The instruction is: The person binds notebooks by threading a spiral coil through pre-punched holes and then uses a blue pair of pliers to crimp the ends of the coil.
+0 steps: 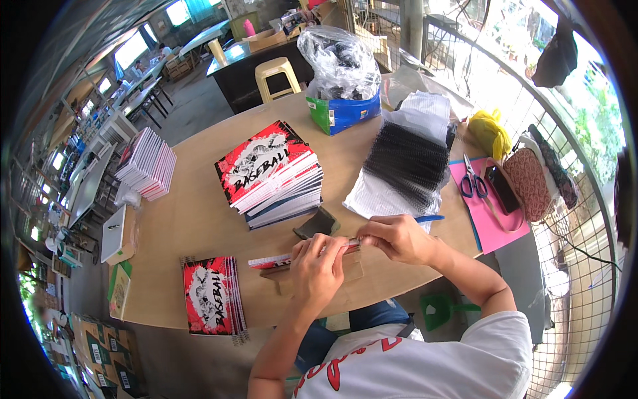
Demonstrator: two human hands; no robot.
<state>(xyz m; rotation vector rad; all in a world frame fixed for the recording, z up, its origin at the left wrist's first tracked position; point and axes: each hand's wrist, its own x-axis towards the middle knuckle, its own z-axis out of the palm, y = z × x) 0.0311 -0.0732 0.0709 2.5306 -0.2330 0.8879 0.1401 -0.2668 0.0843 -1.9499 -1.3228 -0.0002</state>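
A red, white and black notebook (260, 263) stands on edge over the near part of the table, its pages seen edge-on. My left hand (318, 267) is closed round the middle of it from above. At the notebook's right end, my right hand (400, 238) is closed in a pinch; what lies between its fingertips is too small to make out. Below the notebook is a brown board-like piece (292, 284), partly hidden by my left hand. A dark, worn pad (317, 223) lies just beyond my hands. To the left, a short stack of wire-bound notebooks (211, 296) lies at the table's near edge.
A tall stack of notebooks (271, 169) stands mid-table. Black binding wires (407, 159) lie on white sheets at right, near a blue pen (429, 218). Scissors (472, 181) and a phone (503, 189) rest on pink paper (495, 229). More notebooks (147, 163) stand far left.
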